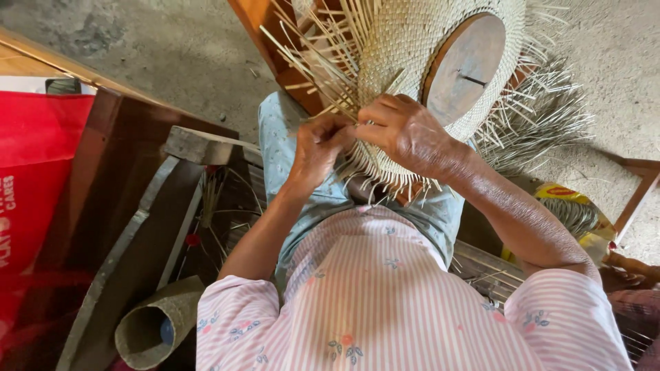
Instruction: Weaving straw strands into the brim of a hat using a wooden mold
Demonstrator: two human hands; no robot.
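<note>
A half-woven straw hat [412, 48] rests on my lap, stretched over a round wooden block [467, 65]. Loose pale straw strips [316, 48] fan out from its unfinished brim. My left hand [317, 144] pinches a few strips at the brim's near edge. My right hand [407, 130] lies over the woven brim right beside it, fingers closed on strips at the same spot. The two hands touch at the fingertips.
A dark wooden bench frame [137, 178] runs at my left, with a rolled woven mat [155, 326] beneath and a red bag [34, 178] farther left. A bundle of straw [543, 117] lies on the concrete floor at right, near a yellow packet [577, 206].
</note>
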